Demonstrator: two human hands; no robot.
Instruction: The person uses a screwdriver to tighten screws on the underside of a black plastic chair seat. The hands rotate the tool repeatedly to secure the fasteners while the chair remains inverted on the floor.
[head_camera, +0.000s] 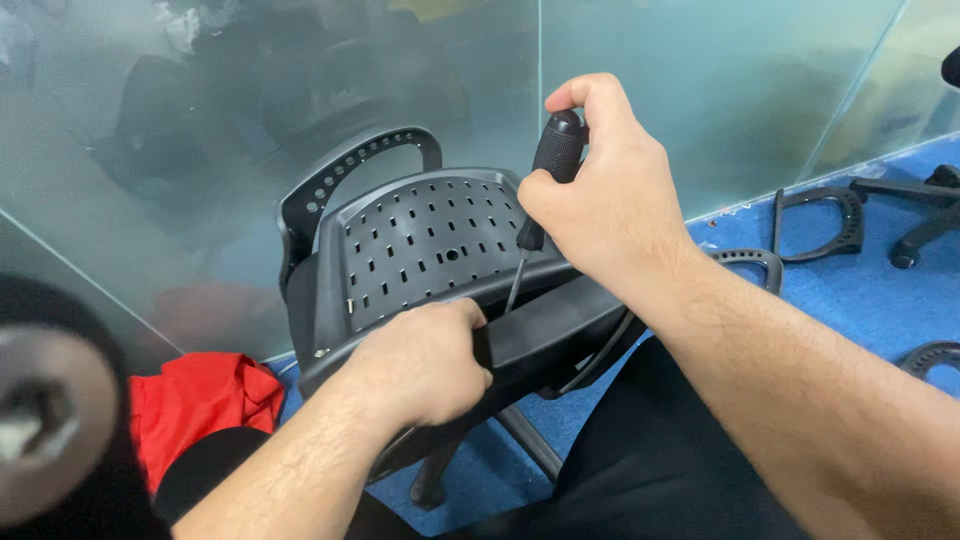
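Here, hands (520, 280) on screwdriver (545, 180) and chair seat (420, 240).

Two hands (425, 365) (605, 190), one screwdriver (545, 175), one overturned chair seat (430, 245), three loose armrests (815, 220) (750, 265) (930, 358), one red cloth (195, 405).

1. The screwdriver (545, 190) in the right hand (610, 190) has a matt black, finely textured rubbery grip and a thin bare metal shaft.
2. The chair seat (430, 240) gripped by the left hand (425, 360) is matt dark grey moulded plastic, perforated with slots.
3. The floor (860, 290) right of the hands is blue, short-pile carpet.
4. The wall (700, 90) beyond the hands is smooth frosted glass.
5. The red bundle (195, 400) left of the hands looks like soft cloth.
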